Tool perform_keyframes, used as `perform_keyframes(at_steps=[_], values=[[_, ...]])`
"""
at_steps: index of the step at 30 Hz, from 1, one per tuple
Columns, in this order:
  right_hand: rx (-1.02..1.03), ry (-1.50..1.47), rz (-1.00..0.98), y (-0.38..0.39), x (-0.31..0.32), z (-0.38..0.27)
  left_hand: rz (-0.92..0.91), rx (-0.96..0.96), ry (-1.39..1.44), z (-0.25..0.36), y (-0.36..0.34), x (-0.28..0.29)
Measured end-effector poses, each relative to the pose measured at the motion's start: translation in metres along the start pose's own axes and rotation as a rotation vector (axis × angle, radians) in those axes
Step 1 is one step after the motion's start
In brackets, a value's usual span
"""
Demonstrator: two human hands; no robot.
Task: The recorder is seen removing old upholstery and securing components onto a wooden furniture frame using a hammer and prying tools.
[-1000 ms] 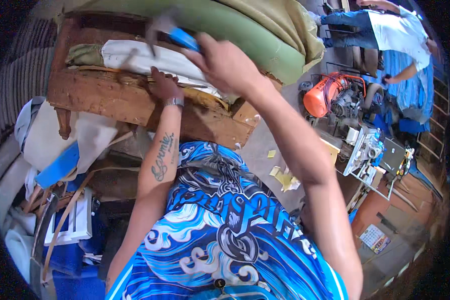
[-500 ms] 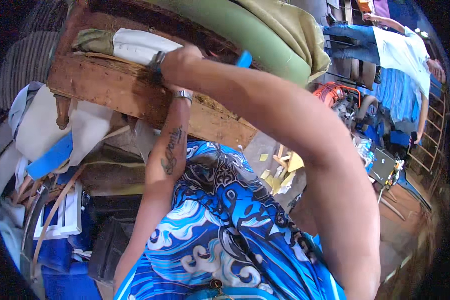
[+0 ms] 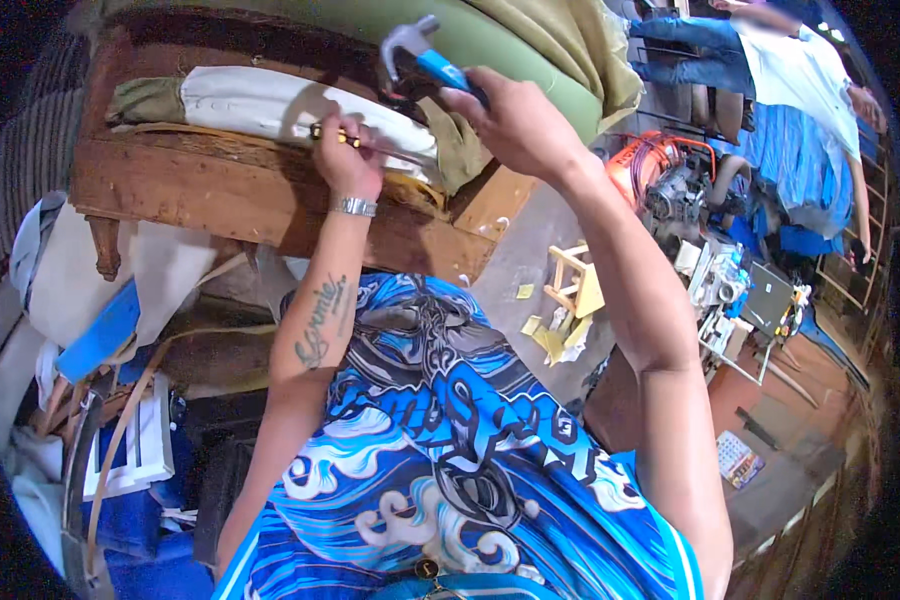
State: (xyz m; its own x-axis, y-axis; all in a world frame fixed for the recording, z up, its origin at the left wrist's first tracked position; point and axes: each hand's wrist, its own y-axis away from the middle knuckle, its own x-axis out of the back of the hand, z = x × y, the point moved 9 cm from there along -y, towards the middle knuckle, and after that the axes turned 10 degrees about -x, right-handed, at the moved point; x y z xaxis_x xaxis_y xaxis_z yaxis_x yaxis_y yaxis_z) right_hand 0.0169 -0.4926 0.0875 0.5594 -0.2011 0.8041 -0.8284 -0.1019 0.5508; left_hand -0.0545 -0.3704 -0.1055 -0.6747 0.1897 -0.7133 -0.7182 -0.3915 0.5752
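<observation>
My right hand [image 3: 518,118] grips the blue handle of a claw hammer [image 3: 438,66], raised above the wooden furniture frame [image 3: 200,178]. Its metal head points up and to the left. Closed around a screwdriver [image 3: 320,131] with a yellow and black handle, my left hand [image 3: 352,168] is at the frame's near rail. The thin shaft runs right, along the white cloth. A padded strip covered in white cloth [image 3: 250,100], with olive fabric at both ends, lies along this rail. Where the screwdriver's tip touches is hard to make out.
Green upholstery [image 3: 530,60] with a loose olive cloth rises behind the frame. To the right are an orange machine [image 3: 638,168], a small yellow wooden stool [image 3: 575,285] and a standing person [image 3: 785,75]. Fabric pieces and a white frame [image 3: 150,440] are piled at left.
My right hand has lifted away from beside my left hand, up and to the right, bringing the hammer into full view. The screwdriver in my left hand now shows. The whole view has shifted slightly.
</observation>
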Motion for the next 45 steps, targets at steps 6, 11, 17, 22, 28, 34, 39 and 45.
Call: perform_keyframes(at_steps=[6, 11, 17, 22, 28, 34, 39, 45], values=[[-0.059, -0.143, 0.055, 0.021, 0.001, 0.037, 0.152, -0.079, -0.155, -0.017, -0.007, 0.038], [-0.036, -0.206, 0.065, 0.029, -0.008, 0.042, 0.138, -0.12, -0.106, -0.012, -0.011, 0.041], [-0.006, -0.204, 0.06, 0.029, -0.012, 0.028, 0.186, -0.221, -0.183, 0.001, -0.004, 0.044], [0.023, -0.212, 0.051, 0.029, -0.016, 0.013, 0.368, -0.186, -0.278, -0.008, 0.001, 0.066], [0.05, -0.133, 0.029, 0.029, -0.026, 0.001, 0.207, -0.223, -0.193, -0.007, -0.002, 0.057], [0.036, -0.12, 0.016, 0.029, -0.029, -0.001, 0.25, -0.224, -0.2, -0.007, 0.001, 0.059], [0.06, -0.113, 0.025, 0.029, -0.029, -0.012, 0.184, -0.279, -0.235, -0.003, 0.007, 0.049], [0.35, -0.06, 0.19, 0.03, -0.014, -0.069, 0.134, -0.283, -0.33, -0.009, 0.014, 0.046]])
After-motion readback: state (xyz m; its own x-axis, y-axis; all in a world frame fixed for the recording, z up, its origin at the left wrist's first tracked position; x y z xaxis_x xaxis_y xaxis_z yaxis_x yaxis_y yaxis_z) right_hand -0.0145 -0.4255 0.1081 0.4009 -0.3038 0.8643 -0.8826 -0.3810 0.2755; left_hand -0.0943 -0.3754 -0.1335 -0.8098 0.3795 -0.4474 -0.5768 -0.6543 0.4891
